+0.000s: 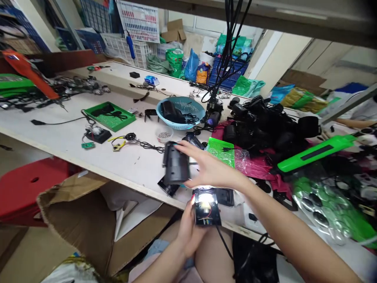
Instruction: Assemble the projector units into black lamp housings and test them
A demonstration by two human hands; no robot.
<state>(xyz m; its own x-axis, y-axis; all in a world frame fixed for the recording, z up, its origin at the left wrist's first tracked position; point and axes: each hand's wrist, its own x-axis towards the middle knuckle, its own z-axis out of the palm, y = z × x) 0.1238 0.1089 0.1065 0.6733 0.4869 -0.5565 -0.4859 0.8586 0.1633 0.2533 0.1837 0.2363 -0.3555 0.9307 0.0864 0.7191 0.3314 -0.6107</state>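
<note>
My right hand (210,165) is closed around a black plastic housing (176,166), held above the table's front edge. Just below it, my left hand (190,228) grips a black boxy device (207,214) with a bright light glowing at its top. A thin wire shows inside the device, and a black cable hangs from its lower end. Beneath the housing, a flat black part (168,187) lies at the table edge, partly hidden. Another black part (225,197) rests behind the lit device.
On the white table (141,169) stand a blue basket (196,104) of black parts, a green tray (118,125), and a small tub of screws (164,135). Black housings (265,129) pile up at right beside a green tool (318,152). Black cables (231,43) hang overhead. An open carton (79,220) sits below left.
</note>
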